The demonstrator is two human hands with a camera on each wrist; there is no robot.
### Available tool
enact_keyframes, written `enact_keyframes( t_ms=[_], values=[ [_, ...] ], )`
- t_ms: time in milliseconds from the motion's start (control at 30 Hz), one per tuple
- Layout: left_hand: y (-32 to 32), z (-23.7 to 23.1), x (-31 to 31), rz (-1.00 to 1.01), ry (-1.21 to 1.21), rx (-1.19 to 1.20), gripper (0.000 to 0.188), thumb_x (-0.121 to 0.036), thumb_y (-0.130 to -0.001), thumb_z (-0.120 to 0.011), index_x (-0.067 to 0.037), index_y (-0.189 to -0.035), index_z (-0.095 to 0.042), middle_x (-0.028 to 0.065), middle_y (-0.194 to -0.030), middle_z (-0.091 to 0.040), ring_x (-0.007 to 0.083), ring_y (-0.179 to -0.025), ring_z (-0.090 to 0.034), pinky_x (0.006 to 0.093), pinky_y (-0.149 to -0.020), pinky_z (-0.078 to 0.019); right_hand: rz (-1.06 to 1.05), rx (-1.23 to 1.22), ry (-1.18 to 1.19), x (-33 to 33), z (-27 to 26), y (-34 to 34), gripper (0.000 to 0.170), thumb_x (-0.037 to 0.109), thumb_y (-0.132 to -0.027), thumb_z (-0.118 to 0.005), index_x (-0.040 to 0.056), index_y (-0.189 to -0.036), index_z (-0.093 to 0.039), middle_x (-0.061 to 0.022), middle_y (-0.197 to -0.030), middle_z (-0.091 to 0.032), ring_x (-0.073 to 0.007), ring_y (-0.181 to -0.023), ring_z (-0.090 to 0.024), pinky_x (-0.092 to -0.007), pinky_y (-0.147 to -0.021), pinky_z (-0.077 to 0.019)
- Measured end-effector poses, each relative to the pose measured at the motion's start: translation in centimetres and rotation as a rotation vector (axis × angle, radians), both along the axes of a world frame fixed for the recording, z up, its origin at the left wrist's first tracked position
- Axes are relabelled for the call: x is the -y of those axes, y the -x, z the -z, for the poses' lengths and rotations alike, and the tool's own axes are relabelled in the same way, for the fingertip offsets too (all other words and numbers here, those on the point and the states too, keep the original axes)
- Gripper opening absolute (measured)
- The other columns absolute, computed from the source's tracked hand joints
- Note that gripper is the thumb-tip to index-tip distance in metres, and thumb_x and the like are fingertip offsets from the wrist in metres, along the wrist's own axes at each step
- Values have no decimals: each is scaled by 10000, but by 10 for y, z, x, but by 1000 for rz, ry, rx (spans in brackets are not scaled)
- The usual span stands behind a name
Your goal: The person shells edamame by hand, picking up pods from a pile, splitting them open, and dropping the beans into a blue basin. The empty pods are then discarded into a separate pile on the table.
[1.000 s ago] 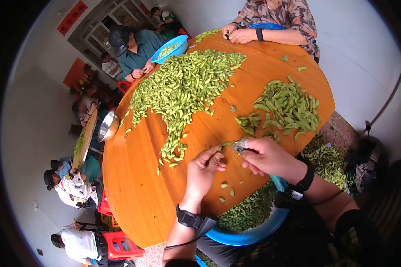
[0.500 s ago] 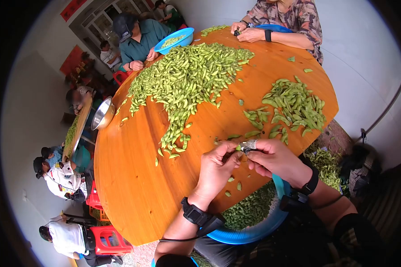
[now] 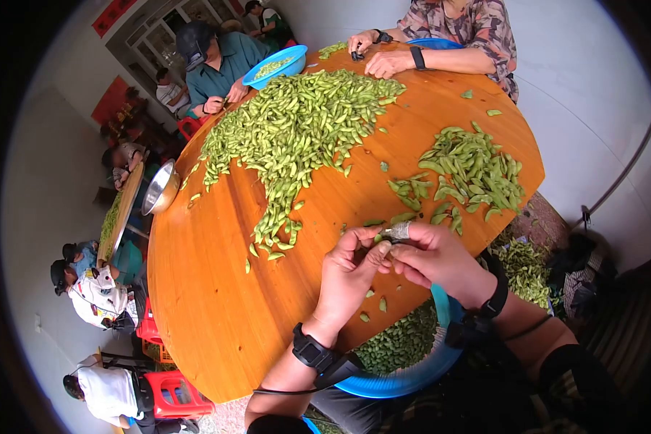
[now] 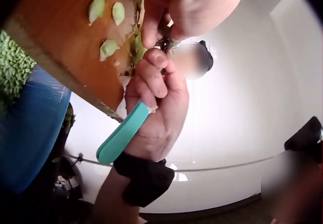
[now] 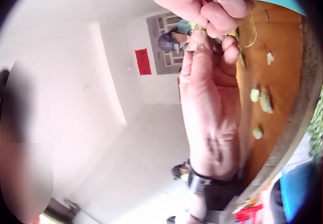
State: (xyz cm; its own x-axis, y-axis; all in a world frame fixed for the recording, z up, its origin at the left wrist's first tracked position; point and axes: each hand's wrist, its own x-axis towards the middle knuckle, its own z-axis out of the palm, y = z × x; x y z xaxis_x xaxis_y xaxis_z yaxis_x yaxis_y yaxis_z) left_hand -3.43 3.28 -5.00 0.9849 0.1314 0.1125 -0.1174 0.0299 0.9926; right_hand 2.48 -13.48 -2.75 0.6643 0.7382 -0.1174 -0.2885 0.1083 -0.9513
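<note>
Head view, left to right: at the far-left rim of the wooden table [image 3: 217,318] we see a metal bowl [image 3: 160,188]; we cannot tell what bears it, and a nudge there might tip it. Next comes the big heap of pods [image 3: 304,119], its loose tail spreading towards us; a sleeve dragged across could scatter it.

Our left hand [image 3: 346,275] pinches a green pod [image 3: 378,237] between thumb and fingers, close above the table near its front edge. Just below lie a few loose beans [image 3: 364,317]; a brushing wrist could roll them off the edge, perhaps beside the blue basin [image 3: 441,369] rather than into it.

Our right hand [image 3: 445,264] meets the left one at the pod, its fingers curled round a tool with a turquoise handle [image 4: 123,135]. The tool's working end is hidden among the fingers, so we cannot tell how it bears on the pod. With the fingertips so crowded, we judge that a slip under too much force could nip the left thumb or crush what is inside. A loose pinch could let the pod twist away. Farther right, the smaller pile of pods [image 3: 474,170] lies apart from both hands.
</note>
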Motion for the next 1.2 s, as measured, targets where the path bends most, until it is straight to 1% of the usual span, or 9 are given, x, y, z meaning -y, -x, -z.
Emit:
enact_keyframes(
  t_ms=[200, 267, 400, 467, 600, 667, 867, 1100, 1200],
  values=[
    [6, -4, 4, -88, -327, 7, 163, -48, -947, -548, 1, -1102, -572, 40, -827, -650, 61, -655, -586, 215, -562, -479, 0, -56, 12, 0, -3, 4, 164, 102, -935, -535, 58, -1078, -603, 14, -724, -578, -36, -523, -497, -180, -452, -369],
    [6, -2, 3, -154, -622, 137, 176, -84, -993, -472, 6, -1115, -561, 4, -771, -595, 50, -578, -528, 197, -496, -436, 49, -105, 2, -2, -1, 7, 155, 108, -938, -533, 57, -1070, -598, 14, -728, -583, -38, -523, -499, -181, -452, -371],
    [5, -4, 1, -129, -509, 144, 182, -100, -1001, -454, 4, -1106, -560, -2, -745, -568, 45, -576, -500, 194, -501, -424, 45, -77, 8, -2, -3, 5, 143, 114, -941, -526, 56, -1055, -590, 14, -729, -585, -38, -521, -500, -181, -446, -364],
    [5, -12, 1, -76, -240, 13, 187, -69, -980, -469, -3, -1135, -551, 75, -769, -592, 128, -614, -564, 257, -571, -480, 28, -55, -10, 0, -4, 2, 128, 110, -945, -512, 50, -1032, -585, 8, -740, -597, -38, -529, -508, -181, -442, -361],
    [4, -11, 0, -40, -422, 52, 220, -54, -973, -479, -3, -1178, -540, 76, -795, -598, 121, -624, -562, 258, -583, -482, 39, -22, 50, 3, -11, 0, 122, 106, -946, -505, 46, -1016, -584, -3, -754, -611, -42, -532, -536, -180, -433, -360],
    [5, -8, -2, -39, -576, 119, 295, -59, -984, -465, 13, -1265, -517, 26, -793, -592, 73, -641, -556, 221, -598, -477, 20, 35, 116, 3, -13, 1, 105, 93, -937, -509, 37, -984, -585, -11, -764, -618, -53, -535, -566, -179, -428, -373],
    [7, -8, 0, -60, -677, 214, 355, -14, -951, -503, 11, -1305, -499, 80, -858, -630, 125, -725, -628, 257, -674, -514, 7, 172, 124, -1, -14, 3, 81, 47, -922, -508, 18, -939, -581, -23, -762, -616, -69, -527, -575, -186, -439, -414],
    [7, -5, -2, -18, -626, 206, 370, 11, -941, -498, 10, -1311, -495, 99, -886, -637, 134, -744, -637, 266, -704, -524, 44, 170, 86, -2, -8, 1, 89, 34, -924, -505, 22, -966, -583, -32, -744, -608, -70, -512, -546, -195, -440, -414],
    [7, -7, -5, 38, -578, 161, 395, 69, -904, -476, 42, -1298, -479, 172, -1024, -642, 207, -793, -657, 299, -739, -536, 23, 149, 84, -1, -7, 0, 98, 39, -927, -510, 25, -990, -583, -27, -723, -598, -65, -498, -518, -200, -433, -398]
  ],
)
